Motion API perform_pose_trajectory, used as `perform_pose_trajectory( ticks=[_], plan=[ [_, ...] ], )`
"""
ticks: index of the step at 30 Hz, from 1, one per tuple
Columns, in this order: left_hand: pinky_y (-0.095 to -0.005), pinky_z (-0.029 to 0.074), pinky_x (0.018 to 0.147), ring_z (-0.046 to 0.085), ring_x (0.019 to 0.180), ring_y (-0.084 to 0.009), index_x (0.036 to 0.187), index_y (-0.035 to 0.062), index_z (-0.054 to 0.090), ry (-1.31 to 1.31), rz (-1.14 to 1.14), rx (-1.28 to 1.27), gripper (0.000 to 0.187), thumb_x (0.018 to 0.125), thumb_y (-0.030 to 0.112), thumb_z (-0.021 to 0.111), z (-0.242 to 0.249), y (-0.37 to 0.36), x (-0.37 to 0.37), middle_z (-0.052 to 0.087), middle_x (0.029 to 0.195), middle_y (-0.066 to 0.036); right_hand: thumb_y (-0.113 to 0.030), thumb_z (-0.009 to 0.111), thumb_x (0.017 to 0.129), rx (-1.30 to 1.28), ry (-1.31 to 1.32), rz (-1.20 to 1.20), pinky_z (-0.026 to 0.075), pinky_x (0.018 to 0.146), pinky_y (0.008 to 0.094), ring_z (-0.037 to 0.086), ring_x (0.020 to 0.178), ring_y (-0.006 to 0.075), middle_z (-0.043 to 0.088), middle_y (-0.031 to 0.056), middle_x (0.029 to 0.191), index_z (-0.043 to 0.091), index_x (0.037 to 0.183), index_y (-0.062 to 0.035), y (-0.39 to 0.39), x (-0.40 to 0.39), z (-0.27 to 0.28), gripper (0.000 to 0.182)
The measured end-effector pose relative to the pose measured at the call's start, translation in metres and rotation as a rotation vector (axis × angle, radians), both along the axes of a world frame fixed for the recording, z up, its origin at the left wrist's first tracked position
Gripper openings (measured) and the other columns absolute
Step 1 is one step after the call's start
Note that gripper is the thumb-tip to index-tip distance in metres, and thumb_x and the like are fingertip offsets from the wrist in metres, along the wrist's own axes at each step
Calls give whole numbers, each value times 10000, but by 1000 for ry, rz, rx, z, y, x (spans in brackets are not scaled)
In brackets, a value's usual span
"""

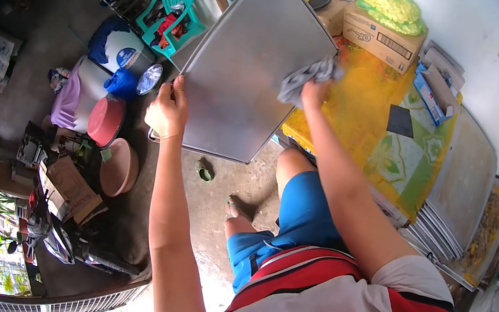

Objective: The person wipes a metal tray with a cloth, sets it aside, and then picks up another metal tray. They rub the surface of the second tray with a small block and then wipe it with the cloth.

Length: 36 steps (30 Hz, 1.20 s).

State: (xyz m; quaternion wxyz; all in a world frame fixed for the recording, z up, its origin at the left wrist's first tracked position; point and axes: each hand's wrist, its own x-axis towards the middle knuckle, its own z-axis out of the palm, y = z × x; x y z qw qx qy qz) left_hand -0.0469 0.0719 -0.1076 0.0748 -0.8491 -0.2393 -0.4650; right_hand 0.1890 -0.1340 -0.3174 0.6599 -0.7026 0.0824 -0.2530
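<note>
A large grey metal tray (244, 65) is held up, tilted, in front of me, its upper right part over the table with the yellow cloth (351, 100). My left hand (168, 108) is closed round the tray's left edge near its lower corner. At the tray's right side, my right hand (314, 93) grips a crumpled grey cloth (306, 77), which lies against the tray's surface near the right edge.
On the table are a cardboard box (380, 37) under a yellow-green bag (391, 8), a blue box (433, 93) and a dark flat square (401, 120). More trays (462, 181) stand at right. A green chair (170, 15) and basins (118, 173) are at left.
</note>
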Motion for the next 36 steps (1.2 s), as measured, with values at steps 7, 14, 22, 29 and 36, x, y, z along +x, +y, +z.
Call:
perform_pose_trajectory(
  ticks=[7,14,22,29,36],
  plan=[
    [-474,472,443,619,504,-386,628,152,565,41,62,-7,495,906,561,544,9,-9,4,604,529,-142,-246,669,842,-672,139,560,411,994,512,391,1225,491,350,350,1322,351,1265,160,58,-246,-8,667],
    [-449,490,479,641,527,-339,641,147,582,72,21,-55,498,913,560,534,18,-23,-3,628,555,-105,-206,659,815,-663,300,1344,494,893,496,591,1070,413,569,234,1190,522,1224,-18,50,-311,-45,471],
    [-473,511,726,670,842,-403,820,90,699,258,-116,-438,612,916,639,447,46,-24,-10,681,779,-212,-44,660,698,-330,-380,911,454,926,452,553,1093,392,590,190,1144,517,1201,-43,5,-238,119,523],
    [-422,466,810,614,882,-413,956,13,662,392,-717,-828,591,962,552,420,77,-8,16,659,912,-256,-94,674,706,-542,-875,657,454,896,425,499,1115,338,535,94,1258,560,1178,-92,77,-238,181,486],
    [-404,498,777,651,851,-359,1032,76,692,496,-559,-450,356,924,387,556,83,-25,20,679,881,-186,-166,590,796,-942,-912,878,467,872,397,517,1082,263,543,42,1267,631,1123,-141,57,-252,0,331]
  ],
)
